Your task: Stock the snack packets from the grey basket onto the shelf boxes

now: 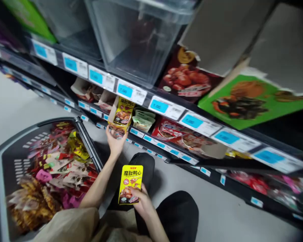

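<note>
My right hand (143, 203) pinches a yellow snack packet (130, 183) by its lower right side, thumb across the front, above my knees. The packet is upright and its printed face, with Chinese lettering and a food picture, is turned up toward me. At the lower shelf, my left hand (116, 140) has its fingers and thumb round the front of a small open display box (119, 129). Inside that box stand matching yellow packets (123, 111). Green-topped pouches (143, 120) lie just right of the box.
A grey basket (12, 132) of assorted snack packets (68, 168) stands on the floor at my left. Overhanging the lower shelf is an upper shelf edge with price tags (131, 91), a clear bin (138, 43) and a green carton (242, 104). Red packets (168, 129) lie further right.
</note>
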The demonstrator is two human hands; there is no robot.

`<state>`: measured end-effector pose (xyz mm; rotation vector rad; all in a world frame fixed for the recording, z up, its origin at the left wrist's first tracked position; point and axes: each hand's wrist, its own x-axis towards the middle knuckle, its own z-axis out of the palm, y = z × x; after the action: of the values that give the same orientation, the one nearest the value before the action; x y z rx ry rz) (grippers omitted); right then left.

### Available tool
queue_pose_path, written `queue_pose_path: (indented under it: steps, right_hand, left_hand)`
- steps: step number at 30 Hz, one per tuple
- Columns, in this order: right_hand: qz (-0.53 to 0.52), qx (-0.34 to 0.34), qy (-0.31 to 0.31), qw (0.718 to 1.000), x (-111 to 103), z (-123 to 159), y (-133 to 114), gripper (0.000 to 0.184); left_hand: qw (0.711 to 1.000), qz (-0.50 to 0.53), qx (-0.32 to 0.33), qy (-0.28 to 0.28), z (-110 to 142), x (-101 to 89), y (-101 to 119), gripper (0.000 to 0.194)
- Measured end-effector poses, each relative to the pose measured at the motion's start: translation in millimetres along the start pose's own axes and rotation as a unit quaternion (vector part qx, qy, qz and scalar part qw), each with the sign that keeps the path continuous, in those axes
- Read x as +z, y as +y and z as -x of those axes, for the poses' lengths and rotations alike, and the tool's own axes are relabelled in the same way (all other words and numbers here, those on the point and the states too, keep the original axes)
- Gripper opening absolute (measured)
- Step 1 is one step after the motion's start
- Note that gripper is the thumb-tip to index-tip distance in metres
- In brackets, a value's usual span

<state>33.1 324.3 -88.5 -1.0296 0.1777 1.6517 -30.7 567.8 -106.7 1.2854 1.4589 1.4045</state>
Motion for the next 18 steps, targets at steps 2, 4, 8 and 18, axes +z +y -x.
queue_pose_path:
  steps: [2, 4, 8, 18]
  right_hand:
    - [-0.009, -0.022, 0.018, 1.0, -5, -5, 1, 0.056]
    - [-0.021, -0.052, 0.042, 0.998, -13, -15, -2, 0.057]
    - [-0.039, -0.1, 0.072, 0.992, -39, -35, -17, 0.052]
    - [-0.075, -0.194, 0.048, 0.977, -65, -57, -49, 0.045]
  left_hand:
    - [1.0, -0.002, -0.003, -0.002, -1, -1.5, 0, 0.1]
    - [1.0, 0.006, -0.004, -0.006, -2, -3.1, -2, 0.104]
    - [0.999, 0.052, -0.002, -0.013, -2, -5.3, -13, 0.118]
    - [0.996, 0.067, -0.02, -0.058, -16, -4.4, -20, 0.14]
